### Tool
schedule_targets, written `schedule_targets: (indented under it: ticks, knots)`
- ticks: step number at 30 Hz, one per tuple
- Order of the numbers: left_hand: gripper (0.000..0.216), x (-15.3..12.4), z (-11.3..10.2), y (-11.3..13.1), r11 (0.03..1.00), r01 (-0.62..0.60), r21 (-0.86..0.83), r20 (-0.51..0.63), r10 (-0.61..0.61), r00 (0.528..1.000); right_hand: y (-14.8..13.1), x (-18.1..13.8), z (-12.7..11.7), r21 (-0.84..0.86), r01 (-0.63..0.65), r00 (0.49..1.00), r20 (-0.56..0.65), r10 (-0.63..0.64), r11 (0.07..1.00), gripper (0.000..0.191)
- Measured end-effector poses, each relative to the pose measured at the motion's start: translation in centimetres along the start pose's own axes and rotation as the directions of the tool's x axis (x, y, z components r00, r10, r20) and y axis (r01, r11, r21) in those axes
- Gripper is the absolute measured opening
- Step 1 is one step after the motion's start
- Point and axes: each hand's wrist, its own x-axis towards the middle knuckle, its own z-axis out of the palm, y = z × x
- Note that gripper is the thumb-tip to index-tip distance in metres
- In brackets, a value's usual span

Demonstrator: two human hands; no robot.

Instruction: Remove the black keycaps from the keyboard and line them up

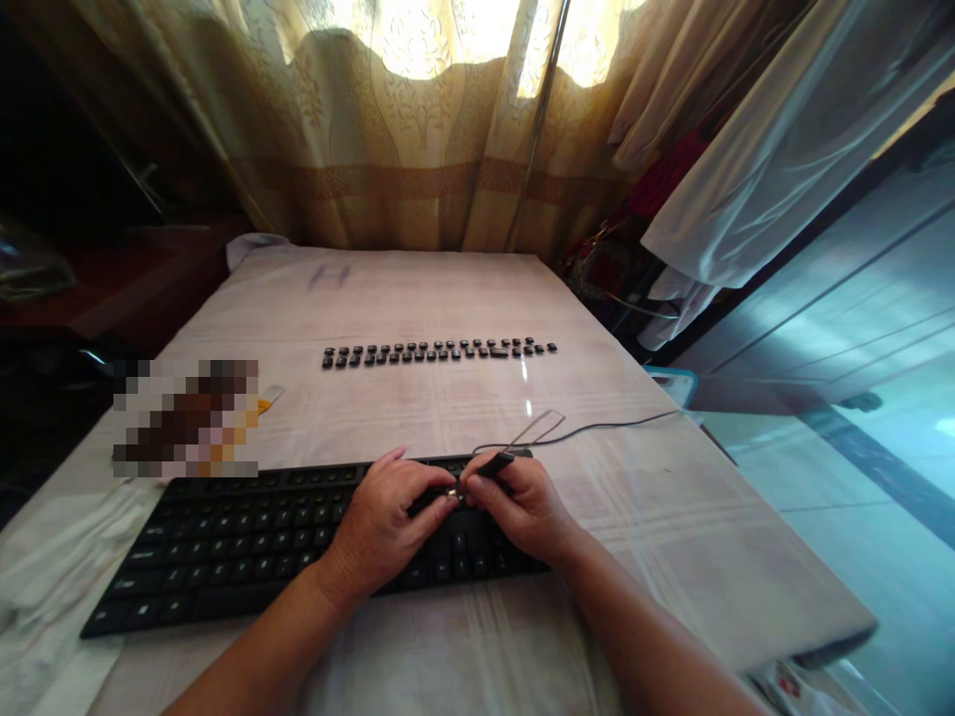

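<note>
A black keyboard lies at a slant along the near part of the table. Over its right half, my left hand pinches a small dark piece with a light glint, which looks like a keycap; the fingertips hide most of it. My right hand is closed around the black handle of a wire keycap puller. Its thin wire loops point away to the upper right. The right fingertips almost meet the left ones at the small piece. Beyond the keyboard, removed black keycaps lie in two rows.
A black cable runs from behind the keyboard over the table's right edge. A pixelated patch covers something at the left, beside a yellow-tipped item. Patterned curtains hang behind the table, with white cloth at right.
</note>
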Motion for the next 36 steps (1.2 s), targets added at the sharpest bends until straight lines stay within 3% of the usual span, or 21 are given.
schedule_targets:
  ticks: [4,8,14,19,22,27,36]
  knots:
    - [0.014,0.0,0.0,-0.1,1.000,-0.004,0.016,-0.033,0.004,0.999,0.3,-0.1,-0.4,-0.003,-0.051,0.996,-0.071,0.051,0.999,0.019]
    - [0.012,0.2,-0.3,0.2,1.000,0.030,-0.007,-0.082,-0.030,0.996,1.3,-0.1,-0.9,-0.162,0.033,0.988,-0.143,-0.056,0.986,0.015]
    - [0.008,0.1,-0.6,0.5,0.996,0.040,-0.074,-0.158,-0.051,0.986,2.6,-0.4,-0.9,-0.524,0.170,0.985,0.055,-0.166,0.835,0.029]
    - [0.020,-0.2,-0.3,0.3,0.996,0.022,-0.090,-0.195,-0.039,0.980,2.5,-0.5,-0.5,-0.676,0.226,0.974,0.137,-0.182,0.701,0.028]
    - [0.028,-0.3,-0.3,0.3,0.995,0.002,-0.095,-0.199,-0.021,0.980,1.9,-0.3,-0.5,-0.660,0.236,0.970,0.112,-0.217,0.713,0.028]
    - [0.032,-0.3,-0.1,0.2,0.998,-0.045,-0.054,-0.194,0.033,0.981,0.4,-0.3,0.0,-0.467,0.239,0.963,0.004,-0.269,0.851,0.022]
    - [0.031,-0.3,0.0,0.1,0.992,-0.090,0.083,-0.223,0.107,0.969,0.4,-0.4,1.1,-0.346,0.237,0.965,-0.024,-0.262,0.908,0.023]
